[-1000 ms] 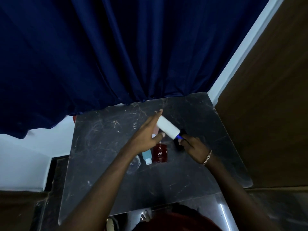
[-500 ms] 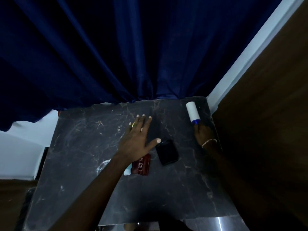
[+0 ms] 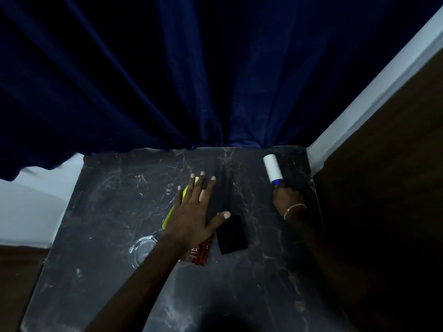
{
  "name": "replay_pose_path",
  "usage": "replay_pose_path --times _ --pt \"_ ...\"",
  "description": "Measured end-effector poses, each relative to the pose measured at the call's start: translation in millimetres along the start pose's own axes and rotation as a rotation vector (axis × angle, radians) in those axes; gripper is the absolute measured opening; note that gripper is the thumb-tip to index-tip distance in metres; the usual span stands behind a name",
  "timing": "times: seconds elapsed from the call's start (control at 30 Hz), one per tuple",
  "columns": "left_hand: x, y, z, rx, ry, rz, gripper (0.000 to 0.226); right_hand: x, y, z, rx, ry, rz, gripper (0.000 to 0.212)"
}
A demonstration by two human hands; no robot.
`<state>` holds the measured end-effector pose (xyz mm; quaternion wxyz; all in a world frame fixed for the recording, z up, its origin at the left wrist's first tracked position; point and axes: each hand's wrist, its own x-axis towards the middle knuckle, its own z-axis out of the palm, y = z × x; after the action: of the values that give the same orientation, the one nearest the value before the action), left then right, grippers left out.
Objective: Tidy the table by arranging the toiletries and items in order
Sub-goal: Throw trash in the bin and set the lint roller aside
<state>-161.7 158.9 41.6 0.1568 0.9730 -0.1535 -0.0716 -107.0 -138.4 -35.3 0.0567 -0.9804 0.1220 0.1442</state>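
Right hand [image 3: 287, 200] is closed around the blue handle of the white cylindrical lint roller [image 3: 272, 170], at the far right corner of the dark marble-look table [image 3: 107, 212]; the roller head lies on or just above the surface, can't tell which. It sits close to the right edge, so if released carelessly it could roll off toward the wall gap, being round.

Left hand [image 3: 194, 212] is flat and open, fingers spread, gripping nothing, palm over the yellow-green plastic comb [image 3: 171, 212]. Whether the palm presses the comb can't be told. A flat comb on smooth stone is hard to pinch, so it may skid away rather than lift.

Under the left wrist lies the dark red rectangular bottle [image 3: 197, 254], on its side and partly hidden. Just beside it to the right is the flat black rectangular case [image 3: 231, 234], near the thumb. Left of the forearm stands the clear round glass dish [image 3: 141, 251], touching or almost touching the arm.

Main risk: the forearm sweeping back could knock the glass dish or drag the bottle, and glass on stone would chip. Dim light makes the black case easy to miss against the dark top.
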Motion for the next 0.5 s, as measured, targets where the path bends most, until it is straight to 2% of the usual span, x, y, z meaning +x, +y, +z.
replay_pose_path --times 0.1,0.3,0.4,0.5 --pt "1.7 2.4 -2.4 -0.008 -0.005 -0.008 0.095 -6.7 -21.9 4.9 -0.119 -0.022 -0.166 0.037" --pt "0.0 3.8 -1.3 -0.001 -0.019 -0.027 0.094 -16.4 -46.3 18.8 -0.201 -0.066 -0.402 0.036" --pt "-1.5 6.4 1.7 0.005 -0.037 -0.024 0.095 -16.0 -46.3 18.2 -0.189 -0.045 -0.397 0.037" --pt "-1.1 6.9 3.2 -0.003 -0.047 -0.031 0.095 -7.5 -39.7 14.1 -0.118 -0.039 -0.245 0.034"
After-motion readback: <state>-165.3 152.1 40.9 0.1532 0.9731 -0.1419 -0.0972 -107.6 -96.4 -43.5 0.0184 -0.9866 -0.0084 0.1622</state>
